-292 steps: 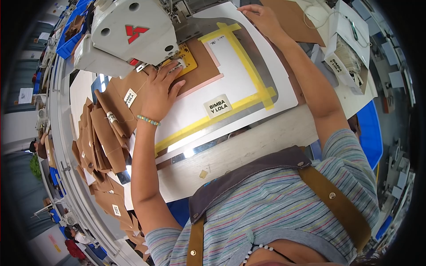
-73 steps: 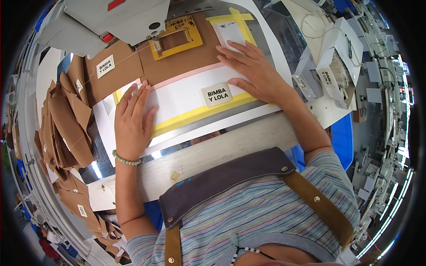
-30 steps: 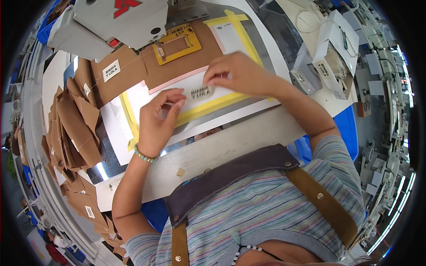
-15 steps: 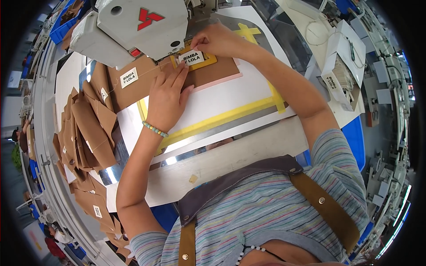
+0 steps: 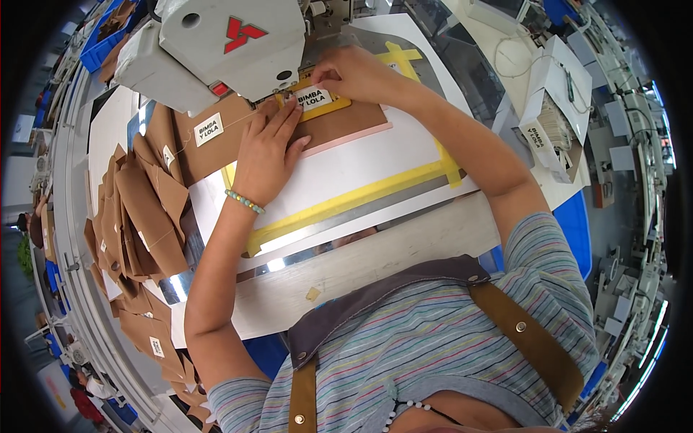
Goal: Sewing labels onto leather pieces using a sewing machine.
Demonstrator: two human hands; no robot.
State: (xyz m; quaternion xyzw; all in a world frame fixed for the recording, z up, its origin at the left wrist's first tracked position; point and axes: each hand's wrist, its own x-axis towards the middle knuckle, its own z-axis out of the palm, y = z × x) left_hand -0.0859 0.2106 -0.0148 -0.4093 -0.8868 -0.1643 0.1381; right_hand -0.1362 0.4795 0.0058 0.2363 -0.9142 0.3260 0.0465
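Note:
A white label [image 5: 315, 98] with dark print lies inside a yellow rectangular frame [image 5: 335, 107] under the sewing machine head [image 5: 231, 43]. Beneath it is a brown fabric panel [image 5: 332, 132] edged by a pink strip [image 5: 346, 140]. My left hand [image 5: 271, 151] rests flat on the panel, fingers stretched out, their tips beside the label's left end. At the label's upper edge, my right hand [image 5: 361, 76] has its fingers curled and pinched together; whatever they hold is hidden. Another white label [image 5: 208, 130] sits on brown fabric to the left, with a thread running toward the machine.
Folded brown fabric pieces [image 5: 141, 216] are heaped at the left. A white box [image 5: 556, 115] filled with labels stands on the right. Yellow tape [image 5: 354, 204] borders the white sheet [image 5: 346, 177] on the worktable. A blue bin [image 5: 574, 224] is below the table's right side.
My left hand has shifted slightly left, with its fingertips a little farther up. The label now sits straighter within the yellow frame. My right hand stays close to the label's upper edge.

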